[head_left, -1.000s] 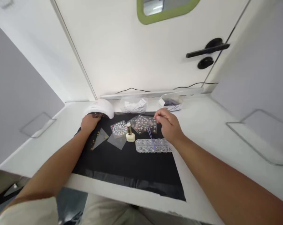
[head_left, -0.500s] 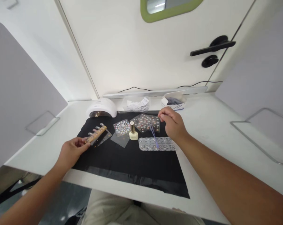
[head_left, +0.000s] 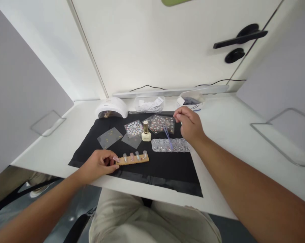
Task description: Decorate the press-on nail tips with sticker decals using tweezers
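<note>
My left hand (head_left: 100, 164) pinches the left end of a wooden display strip (head_left: 133, 160) that bears several glossy false nails (head_left: 132, 156). The strip is at the front of the black mat, roughly level. My right hand (head_left: 189, 123) is closed in a pinch beside the sticker sheet (head_left: 162, 124); whatever its fingertips hold is too small to make out. Purple tweezers (head_left: 167, 135) lean across a clear compartment case (head_left: 158, 145) of small gems. A cream nail polish bottle (head_left: 146, 135) with a gold cap stands upright left of the case.
The black mat (head_left: 167, 172) covers the table's middle. Behind it stand a white nail lamp (head_left: 112, 106), a clear tub (head_left: 149, 105) of white packets and an open box (head_left: 192, 103). More sticker sheets (head_left: 109, 137) lie flat on the mat. A door with a black handle (head_left: 240, 39) rises behind.
My left hand has brought the wooden strip of nails right and toward me, uncovering the left sticker sheet. My right hand keeps its pinch near the same spot. The camera tilted down slightly.
</note>
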`<state>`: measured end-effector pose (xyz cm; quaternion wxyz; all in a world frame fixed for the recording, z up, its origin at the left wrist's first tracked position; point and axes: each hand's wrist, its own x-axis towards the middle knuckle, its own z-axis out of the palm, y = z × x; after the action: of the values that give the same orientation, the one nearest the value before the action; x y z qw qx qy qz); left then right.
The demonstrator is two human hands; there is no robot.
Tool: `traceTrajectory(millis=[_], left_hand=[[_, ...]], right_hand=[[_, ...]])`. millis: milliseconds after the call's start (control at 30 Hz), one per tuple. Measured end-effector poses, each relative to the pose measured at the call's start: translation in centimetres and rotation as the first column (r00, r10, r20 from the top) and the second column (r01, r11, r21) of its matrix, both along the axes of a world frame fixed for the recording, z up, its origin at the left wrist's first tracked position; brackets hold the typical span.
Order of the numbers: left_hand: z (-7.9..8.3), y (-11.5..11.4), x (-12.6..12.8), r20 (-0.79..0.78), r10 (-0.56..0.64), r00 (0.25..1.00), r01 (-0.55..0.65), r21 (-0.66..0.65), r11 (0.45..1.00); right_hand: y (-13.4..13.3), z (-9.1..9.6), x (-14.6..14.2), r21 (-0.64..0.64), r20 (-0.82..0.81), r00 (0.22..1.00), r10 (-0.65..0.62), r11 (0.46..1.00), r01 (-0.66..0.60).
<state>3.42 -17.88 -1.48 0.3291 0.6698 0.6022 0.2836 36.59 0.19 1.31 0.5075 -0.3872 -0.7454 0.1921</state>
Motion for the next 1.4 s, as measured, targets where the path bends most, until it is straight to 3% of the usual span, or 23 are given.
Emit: traceTrajectory(millis=[200,333,433,533,667,767,933,1133,1267,1400], left_hand=[[1.4,2.3,-0.9,-0.112,-0.113,0.987,0.113,-0.009,0.994],[4.1,4.1,-4.4,-0.217,-0.037,0.975,0.079,0.186,0.979],[6.2,7.8,-6.9,-0.286,0.119,0.951,-0.010,0.357,0.934],[7.4,13.4,-7.8,-0.397,0.215,0.892,-0.027,0.427,0.904],[7.5,19.8,-7.1,-0.553,0.288,0.782,-0.025,0.433,0.901],[7.2,22.3,-6.4,-0.624,0.328,0.710,-0.036,0.433,0.901],[7.3,23.0,-6.1,-0.704,0.349,0.618,-0.010,0.437,0.899],[8.5,23.3,-5.7,-0.782,0.286,0.554,0.088,0.397,0.914],[8.6,23.0,-5.7,-0.765,0.293,0.573,0.070,0.403,0.913],[7.6,20.9,-6.0,-0.680,0.345,0.647,0.035,0.478,0.878]], right_hand=[[0.1,-0.1,0.5,0.046,0.019,1.000,0.013,0.999,-0.014],[0.1,-0.3,0.8,0.091,0.057,0.998,0.021,0.995,-0.026],[0.0,-0.4,0.9,0.134,0.101,0.995,0.025,0.990,-0.038],[-0.2,-0.4,1.0,0.187,0.153,0.988,0.024,0.981,-0.053],[-0.4,0.0,1.5,0.258,0.236,0.971,0.022,0.963,-0.085],[-0.4,0.2,1.8,0.299,0.276,0.961,0.007,0.950,-0.093],[-0.3,0.0,2.0,0.310,0.323,0.946,0.004,0.944,-0.110],[-0.3,-0.1,1.8,0.299,0.339,0.941,0.007,0.947,-0.115],[-0.4,0.1,1.7,0.307,0.345,0.939,0.004,0.945,-0.117],[-0.5,0.1,1.6,0.318,0.357,0.934,0.010,0.939,-0.132]])
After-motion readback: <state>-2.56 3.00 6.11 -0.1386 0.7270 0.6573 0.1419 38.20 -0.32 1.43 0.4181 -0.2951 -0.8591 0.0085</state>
